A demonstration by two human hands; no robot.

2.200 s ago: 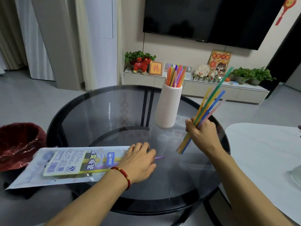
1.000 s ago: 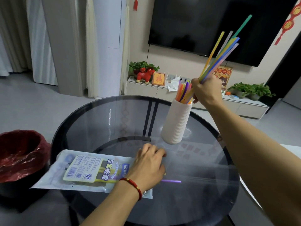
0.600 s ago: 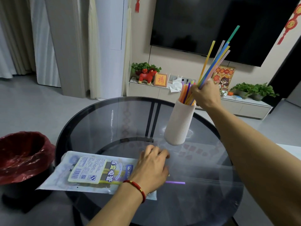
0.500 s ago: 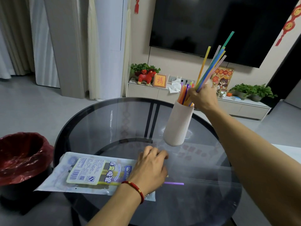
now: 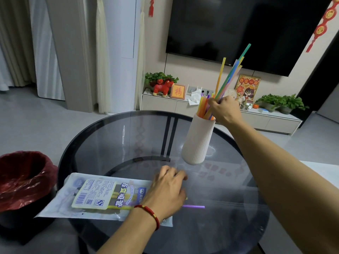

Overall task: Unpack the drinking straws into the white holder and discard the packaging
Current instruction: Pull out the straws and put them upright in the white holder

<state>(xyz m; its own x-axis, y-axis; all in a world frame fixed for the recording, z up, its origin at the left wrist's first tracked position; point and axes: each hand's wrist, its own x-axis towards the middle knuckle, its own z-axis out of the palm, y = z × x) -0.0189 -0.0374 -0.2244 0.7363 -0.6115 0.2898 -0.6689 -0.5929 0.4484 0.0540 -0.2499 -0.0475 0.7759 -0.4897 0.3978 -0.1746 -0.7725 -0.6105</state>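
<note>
Many thin plastic straws point(image 5: 229, 76), ribbed holder point(image 5: 198, 140)

Dark TV point(image 5: 238, 28) on beige wall, low cabinet point(image 5: 220, 114) w/ plants, grey floor point(image 5: 36, 121).

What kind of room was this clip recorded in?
Most likely a home living room: a large wall-mounted television hangs above a low media cabinet with potted plants and ornaments, and a round glass table stands in front.
</note>
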